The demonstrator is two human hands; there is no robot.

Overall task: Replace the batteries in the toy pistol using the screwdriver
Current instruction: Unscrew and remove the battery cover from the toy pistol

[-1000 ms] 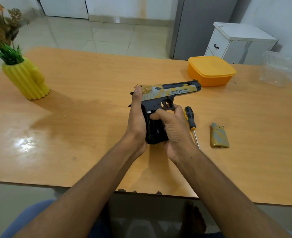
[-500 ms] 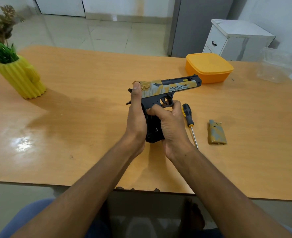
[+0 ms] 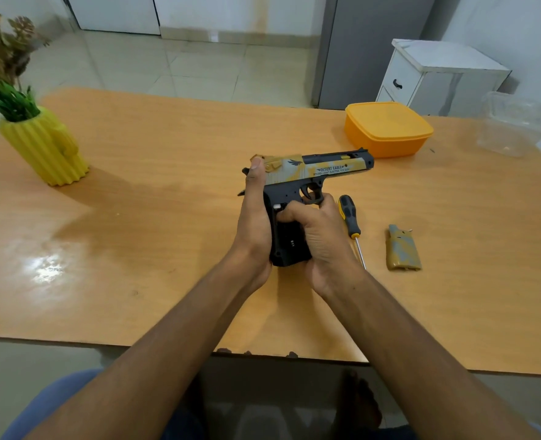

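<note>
The toy pistol [image 3: 320, 169], black with a yellow and grey slide, is held over the middle of the table, barrel pointing right. My left hand [image 3: 256, 217] grips the back of its black grip, thumb up along the slide's rear. My right hand [image 3: 320, 236] wraps the front of the grip, its thumb pressing at the open side of the grip where a small white part shows. The screwdriver [image 3: 351, 223], black and yellow handle, lies on the table just right of my right hand. The detached yellow-grey grip cover [image 3: 402, 252] lies further right.
An orange lidded box [image 3: 388, 128] stands at the back right of the wooden table [image 3: 154, 217], with a clear plastic container [image 3: 513, 128] beyond it. A yellow cactus-shaped pot [image 3: 45, 147] with a plant stands at the far left. A white cabinet [image 3: 434, 74] is behind the table.
Both hands have kept their hold on the pistol. My right thumb has shifted slightly on the grip's open side. The view has tilted a little.
</note>
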